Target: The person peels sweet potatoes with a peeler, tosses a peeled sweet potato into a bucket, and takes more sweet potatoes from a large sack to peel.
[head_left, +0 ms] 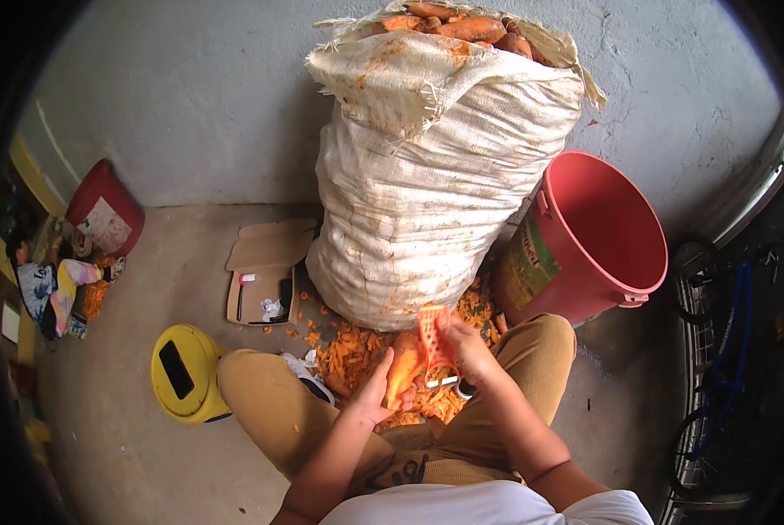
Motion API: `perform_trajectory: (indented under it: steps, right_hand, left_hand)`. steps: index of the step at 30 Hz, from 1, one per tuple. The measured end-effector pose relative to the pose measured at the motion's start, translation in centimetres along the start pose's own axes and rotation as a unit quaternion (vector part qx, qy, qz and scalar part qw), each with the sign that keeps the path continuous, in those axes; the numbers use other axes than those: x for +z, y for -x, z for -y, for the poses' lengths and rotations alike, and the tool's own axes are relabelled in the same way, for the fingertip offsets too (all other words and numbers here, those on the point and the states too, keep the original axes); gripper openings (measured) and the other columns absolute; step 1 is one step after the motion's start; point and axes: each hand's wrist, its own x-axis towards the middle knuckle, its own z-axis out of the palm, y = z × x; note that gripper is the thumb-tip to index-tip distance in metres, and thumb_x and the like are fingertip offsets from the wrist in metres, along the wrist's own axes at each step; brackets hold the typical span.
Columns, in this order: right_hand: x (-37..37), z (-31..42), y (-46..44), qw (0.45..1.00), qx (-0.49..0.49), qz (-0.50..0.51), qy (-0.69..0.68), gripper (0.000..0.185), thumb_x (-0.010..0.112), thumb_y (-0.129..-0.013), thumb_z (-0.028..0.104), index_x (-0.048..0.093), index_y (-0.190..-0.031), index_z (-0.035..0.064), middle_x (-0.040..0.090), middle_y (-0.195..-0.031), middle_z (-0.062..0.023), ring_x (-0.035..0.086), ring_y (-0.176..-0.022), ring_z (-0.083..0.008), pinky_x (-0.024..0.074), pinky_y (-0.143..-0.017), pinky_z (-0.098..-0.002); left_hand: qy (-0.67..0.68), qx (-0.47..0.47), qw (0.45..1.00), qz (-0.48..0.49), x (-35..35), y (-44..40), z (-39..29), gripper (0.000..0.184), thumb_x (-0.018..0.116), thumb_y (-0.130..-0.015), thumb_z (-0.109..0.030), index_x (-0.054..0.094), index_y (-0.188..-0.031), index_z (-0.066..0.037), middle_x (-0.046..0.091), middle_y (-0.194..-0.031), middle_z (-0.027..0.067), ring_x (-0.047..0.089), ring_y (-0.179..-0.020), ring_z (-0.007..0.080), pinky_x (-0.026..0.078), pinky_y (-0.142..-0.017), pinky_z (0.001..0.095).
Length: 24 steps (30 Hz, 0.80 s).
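Note:
Between my knees, my left hand (pixel 377 395) is wrapped round a partly peeled orange root (pixel 402 372), held upright and tilted. My right hand (pixel 469 351) grips a red perforated tool (pixel 433 337) with a pale strip at its lower end, close beside the root. Orange peelings (pixel 350 347) lie heaped on the floor below and around both hands. Behind them stands a large white woven sack (pixel 409 201), filled to its top with orange roots (pixel 472 30).
A red bucket (pixel 532 262) stands right of the sack. An open cardboard box (pixel 262 296) lies to the left, near a yellow container (pixel 185 402) with a phone (pixel 176 368) on its lid. A person with a red container (pixel 105 210) is at far left; a blue bicycle (pixel 731 350) is at right.

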Motion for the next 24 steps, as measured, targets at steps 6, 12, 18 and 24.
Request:
perform_trajectory:
  steps: [6,12,18,24]
  right_hand:
    - [-0.1,-0.2,-2.1,0.978,-0.158,-0.130,0.033,0.026,0.039,-0.090,0.025,0.052,-0.091,0.0031,0.054,-0.072,-0.0007,0.047,-0.057,-0.0064,0.0415,-0.053,-0.0212]
    - [2.0,-0.9,-2.2,0.908,-0.216,-0.233,0.272,0.027,0.038,-0.089,0.020,0.052,-0.085,-0.0034,0.053,-0.063,-0.0112,0.050,-0.055,-0.0159,0.0406,-0.053,-0.0292]
    - [-1.9,0.5,-5.2,0.935,-0.239,-0.242,0.103,0.029,0.036,-0.090,0.021,0.051,-0.079,-0.0027,0.052,-0.059,-0.0038,0.050,-0.051,-0.0087,0.0396,-0.047,-0.0241]
    - [2.5,-0.3,-1.6,0.898,-0.232,-0.224,0.298,0.027,0.038,-0.088,0.018,0.051,-0.083,-0.0056,0.053,-0.060,-0.0142,0.053,-0.053,-0.0199,0.0419,-0.052,-0.0327]
  left_hand:
    - [0.049,-0.004,0.999,0.019,0.7,-0.2,0.4,0.053,0.032,-0.080,-0.059,0.049,-0.093,-0.011,0.047,-0.070,0.0016,0.039,-0.045,0.0071,0.031,-0.044,0.0217]
    - [0.050,-0.010,0.996,0.078,0.8,0.3,2.0,0.051,0.034,-0.081,-0.058,0.046,-0.096,-0.011,0.044,-0.069,0.0018,0.035,-0.042,0.0061,0.030,-0.041,0.0198]
    - [0.012,0.024,0.998,0.054,2.7,2.2,1.6,0.049,0.033,-0.084,-0.052,0.044,-0.104,-0.009,0.044,-0.073,0.0033,0.037,-0.048,0.0079,0.032,-0.044,0.0213]
    - [-0.024,0.027,0.998,0.044,1.7,0.8,2.1,0.049,0.032,-0.084,-0.052,0.038,-0.112,-0.013,0.041,-0.074,0.0038,0.037,-0.049,0.0094,0.033,-0.045,0.0232]
